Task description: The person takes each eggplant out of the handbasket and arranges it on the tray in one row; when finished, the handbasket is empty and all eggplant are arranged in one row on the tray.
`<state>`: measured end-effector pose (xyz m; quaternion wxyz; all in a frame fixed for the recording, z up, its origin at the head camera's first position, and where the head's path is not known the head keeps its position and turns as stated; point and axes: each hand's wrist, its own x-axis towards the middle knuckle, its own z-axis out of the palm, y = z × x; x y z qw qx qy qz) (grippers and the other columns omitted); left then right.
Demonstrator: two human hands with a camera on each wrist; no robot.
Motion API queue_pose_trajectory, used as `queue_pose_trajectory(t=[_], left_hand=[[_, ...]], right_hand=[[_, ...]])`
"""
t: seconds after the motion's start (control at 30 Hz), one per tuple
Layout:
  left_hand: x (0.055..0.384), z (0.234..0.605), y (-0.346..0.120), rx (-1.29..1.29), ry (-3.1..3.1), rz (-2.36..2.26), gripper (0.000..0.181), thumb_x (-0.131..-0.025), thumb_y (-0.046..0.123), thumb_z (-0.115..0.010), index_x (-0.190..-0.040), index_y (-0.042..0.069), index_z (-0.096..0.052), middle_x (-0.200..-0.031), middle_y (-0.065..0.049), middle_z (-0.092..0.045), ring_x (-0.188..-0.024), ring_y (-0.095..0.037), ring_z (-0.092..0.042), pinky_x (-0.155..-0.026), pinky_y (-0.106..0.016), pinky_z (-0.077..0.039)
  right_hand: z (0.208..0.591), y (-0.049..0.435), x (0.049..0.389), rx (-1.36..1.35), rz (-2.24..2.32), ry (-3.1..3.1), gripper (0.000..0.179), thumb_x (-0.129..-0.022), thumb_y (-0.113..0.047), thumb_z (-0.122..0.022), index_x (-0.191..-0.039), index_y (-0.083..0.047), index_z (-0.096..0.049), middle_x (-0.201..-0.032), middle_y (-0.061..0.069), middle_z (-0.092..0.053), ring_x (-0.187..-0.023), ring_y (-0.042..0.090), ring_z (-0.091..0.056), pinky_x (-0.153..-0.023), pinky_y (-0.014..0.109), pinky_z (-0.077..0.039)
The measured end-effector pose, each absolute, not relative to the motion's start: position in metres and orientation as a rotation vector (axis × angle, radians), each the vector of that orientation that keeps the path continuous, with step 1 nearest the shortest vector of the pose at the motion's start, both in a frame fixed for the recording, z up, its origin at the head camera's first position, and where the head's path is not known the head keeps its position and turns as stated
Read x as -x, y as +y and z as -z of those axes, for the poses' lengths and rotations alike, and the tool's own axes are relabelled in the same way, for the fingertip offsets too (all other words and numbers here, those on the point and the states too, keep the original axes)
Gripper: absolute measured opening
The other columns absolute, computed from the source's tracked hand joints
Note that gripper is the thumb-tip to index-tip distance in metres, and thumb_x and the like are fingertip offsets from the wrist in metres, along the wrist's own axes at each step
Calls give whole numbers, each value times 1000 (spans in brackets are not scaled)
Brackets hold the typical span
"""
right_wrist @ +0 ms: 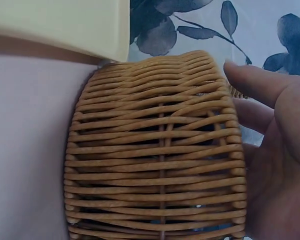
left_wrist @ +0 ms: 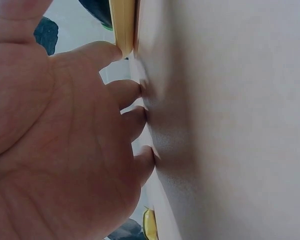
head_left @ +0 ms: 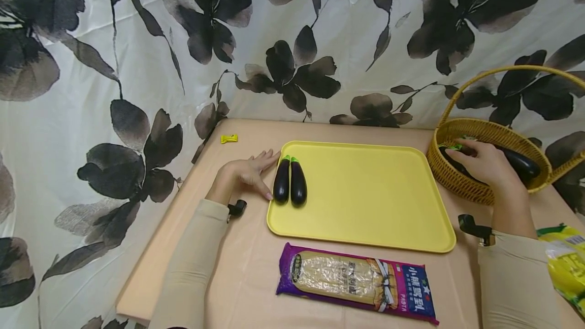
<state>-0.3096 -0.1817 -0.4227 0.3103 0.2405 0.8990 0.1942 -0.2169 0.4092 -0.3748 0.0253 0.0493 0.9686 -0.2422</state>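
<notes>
Two small dark eggplants (head_left: 281, 181) with green caps lie side by side at the left end of a yellow tray (head_left: 365, 202). My left hand (head_left: 247, 174) rests at the tray's left edge, its fingers spread onto the table; in the left wrist view one finger (left_wrist: 107, 52) touches the tray's rim. My right hand (head_left: 486, 164) reaches over the near side of a wicker basket (head_left: 461, 187), its fingers at a dark eggplant inside. Another eggplant (head_left: 518, 162) lies to the right in the basket. The basket's wall hides the right fingertips in the right wrist view.
A purple pasta packet (head_left: 356, 283) lies in front of the tray. Near the table's far left corner is a small yellow wrapped piece (head_left: 229, 138). A yellow-green bag (head_left: 566, 263) sits at the right edge. Behind the table hangs a floral cloth (head_left: 292, 29).
</notes>
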Motion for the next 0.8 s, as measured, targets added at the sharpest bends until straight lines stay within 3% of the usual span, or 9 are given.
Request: queue_pose_trajectory(t=[0.23,0.53,0.8], left_hand=[[310,422,-181,-635,2372,-523,148,-62,57,-97,-169,30,2,-175,-8,16,-161,-28,19,-130,-56,10],[310,421,-181,-637,2371,-517,149,-62,58,-96,-169,29,3,-175,-8,16,-161,-28,19,-130,-55,9],[311,423,-181,-641,2371,-535,148,-61,57,-97,-169,30,2,-175,-8,16,-161,-28,19,-130,-55,10]], right_hand=[[376,413,219,-150,721,2935,88,-105,-64,-40,-161,3,-28,-154,46,-31,-137,67,-30,-105,84,-29],[379,416,220,-123,699,2893,84,-106,-60,-42,-163,0,-24,-151,44,-34,-135,67,-30,-105,85,-27],[377,418,221,-156,773,2863,85,-106,-62,-40,-162,0,-26,-157,45,-24,-140,69,-22,-106,86,-23]])
